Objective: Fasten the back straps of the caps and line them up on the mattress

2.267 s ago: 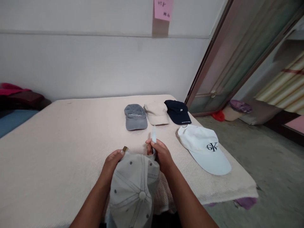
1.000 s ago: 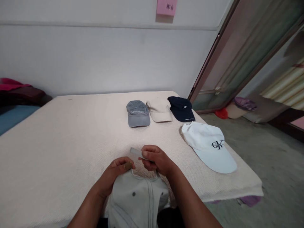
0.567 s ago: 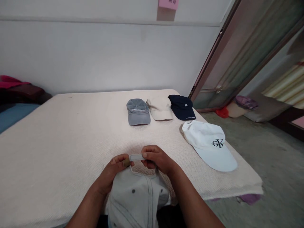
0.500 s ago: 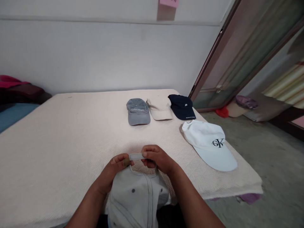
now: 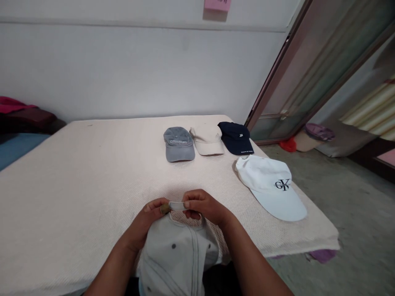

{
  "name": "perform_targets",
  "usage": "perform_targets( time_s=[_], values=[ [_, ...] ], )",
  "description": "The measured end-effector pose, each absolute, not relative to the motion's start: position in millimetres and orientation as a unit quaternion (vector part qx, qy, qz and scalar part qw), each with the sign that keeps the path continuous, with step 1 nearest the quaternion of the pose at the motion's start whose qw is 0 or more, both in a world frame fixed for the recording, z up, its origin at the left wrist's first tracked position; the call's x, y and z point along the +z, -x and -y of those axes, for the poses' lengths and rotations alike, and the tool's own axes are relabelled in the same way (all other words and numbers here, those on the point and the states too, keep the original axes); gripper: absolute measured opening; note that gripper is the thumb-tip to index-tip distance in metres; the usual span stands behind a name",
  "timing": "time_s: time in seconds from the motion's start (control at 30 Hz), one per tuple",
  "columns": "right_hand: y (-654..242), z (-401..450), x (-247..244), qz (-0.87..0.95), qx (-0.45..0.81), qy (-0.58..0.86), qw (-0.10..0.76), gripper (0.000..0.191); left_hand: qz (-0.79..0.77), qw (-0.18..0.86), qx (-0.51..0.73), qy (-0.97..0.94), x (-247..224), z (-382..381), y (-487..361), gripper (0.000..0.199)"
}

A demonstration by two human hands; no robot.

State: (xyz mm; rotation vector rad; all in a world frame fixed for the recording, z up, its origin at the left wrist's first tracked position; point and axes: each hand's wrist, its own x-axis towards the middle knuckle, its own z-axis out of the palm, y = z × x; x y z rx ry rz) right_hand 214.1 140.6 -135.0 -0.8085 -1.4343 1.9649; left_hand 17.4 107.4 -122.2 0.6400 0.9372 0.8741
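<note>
A pale grey baseball cap with dark stitching is close to me at the bottom of the view, its back opening facing away. My left hand is closed on the left end of its back strap, thumb near a brownish tab or buckle. Pinched in my right hand is the strap's right end. A short stretch of strap shows between the hands, above the opening. The cap's brim is out of sight.
On the bed-like surface lie a grey cap, a beige cap and a navy cap in a row. Nearer right is a white cap with black letters. A wall stands behind; the floor is at right.
The visible stretch of strap between my hands is a little shorter and curves more. My right hand has shifted slightly left and down. The other caps stay put.
</note>
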Motion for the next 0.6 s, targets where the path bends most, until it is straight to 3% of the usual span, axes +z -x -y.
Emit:
perform_targets(
  time_s=[0.6],
  values=[
    [-212.8,-140.8,-135.7,0.571,0.711,0.287,0.293,0.015,-0.471,0.732,0.381,-0.311,-127.2,-108.1,-18.0,0.008]
  ],
)
